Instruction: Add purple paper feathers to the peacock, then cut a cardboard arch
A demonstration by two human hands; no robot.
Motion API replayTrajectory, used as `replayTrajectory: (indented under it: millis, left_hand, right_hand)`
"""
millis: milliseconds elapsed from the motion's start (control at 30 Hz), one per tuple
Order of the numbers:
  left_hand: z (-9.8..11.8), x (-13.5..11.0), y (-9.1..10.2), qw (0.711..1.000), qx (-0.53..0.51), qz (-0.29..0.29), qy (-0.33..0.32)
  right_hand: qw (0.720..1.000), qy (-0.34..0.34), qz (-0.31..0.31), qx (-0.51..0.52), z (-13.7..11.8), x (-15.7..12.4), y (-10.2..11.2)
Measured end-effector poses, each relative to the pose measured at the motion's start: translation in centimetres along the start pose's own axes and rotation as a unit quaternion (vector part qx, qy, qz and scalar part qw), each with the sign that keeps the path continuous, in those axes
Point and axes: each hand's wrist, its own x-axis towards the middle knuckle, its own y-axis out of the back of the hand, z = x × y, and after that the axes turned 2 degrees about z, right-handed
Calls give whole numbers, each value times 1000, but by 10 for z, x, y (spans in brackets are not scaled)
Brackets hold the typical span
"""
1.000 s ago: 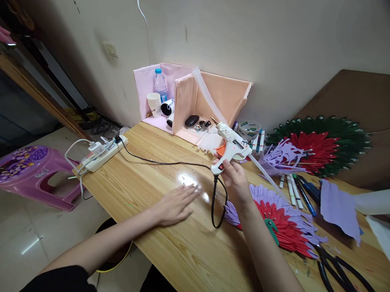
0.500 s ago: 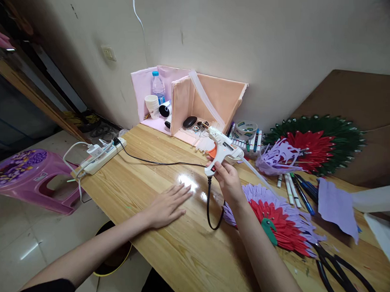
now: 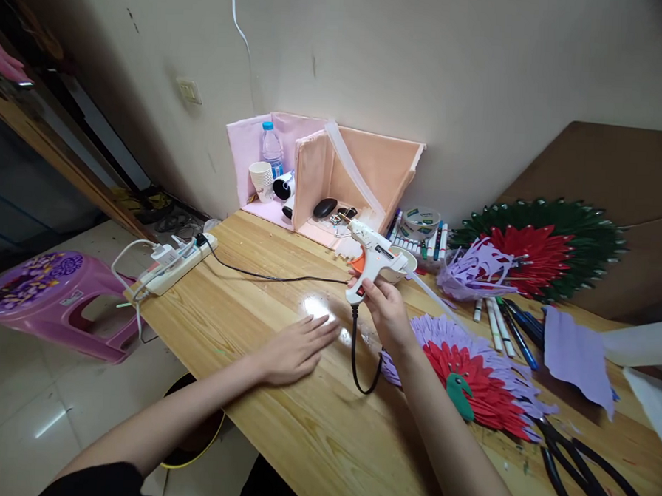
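Note:
My right hand (image 3: 388, 310) is wrapped round the handle of a white glue gun (image 3: 376, 256), holding it above the table with its nozzle toward the back left. A glue stick (image 3: 427, 288) pokes out of its rear, and its black cord (image 3: 353, 353) loops down below the handle. My left hand (image 3: 297, 350) lies flat on the wooden table (image 3: 251, 288) with fingers stretched out, holding nothing. To the right of my right hand lies a peacock craft (image 3: 490, 389) with purple fringe, red petals and a green head.
A power strip (image 3: 178, 264) sits at the table's left edge. Pink and orange partitions (image 3: 363, 161) stand at the back. Black scissors (image 3: 580, 461), markers (image 3: 499, 323) and a green-and-red fan-shaped craft (image 3: 598, 240) are on the right. A pink stool (image 3: 78, 309) stands on the floor.
My left hand has slid slightly to the right across the table. My right hand still grips the glue gun in nearly the same place. The view has shifted a little.

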Motion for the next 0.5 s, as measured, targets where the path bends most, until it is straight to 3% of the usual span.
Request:
replayTrajectory:
  millis: [67,133,200,300,367,433,500]
  left_hand:
    - [2,-24,2,1000,-6,-18,8]
    - [-8,-33,0,995,23,15,97]
    - [-25,-24,-6,970,65,87,219]
    - [-48,18,-14,920,89,165,344]
    - [-54,47,-15,923,75,177,334]
    - [-50,65,-12,954,54,152,254]
    - [-40,64,-8,982,35,105,151]
  right_hand:
    - [1000,3,2,-4,-2,0,1]
    - [1000,3,3,-6,-3,0,2]
    - [1000,4,6,-7,-4,0,2]
    - [1000,3,8,-12,-4,-1,1]
    - [1000,-2,4,-12,-3,-1,-1]
    - [1000,-6,0,-5,-2,-1,-2]
    - [1000,-8,-3,3,-1,-2,-3]
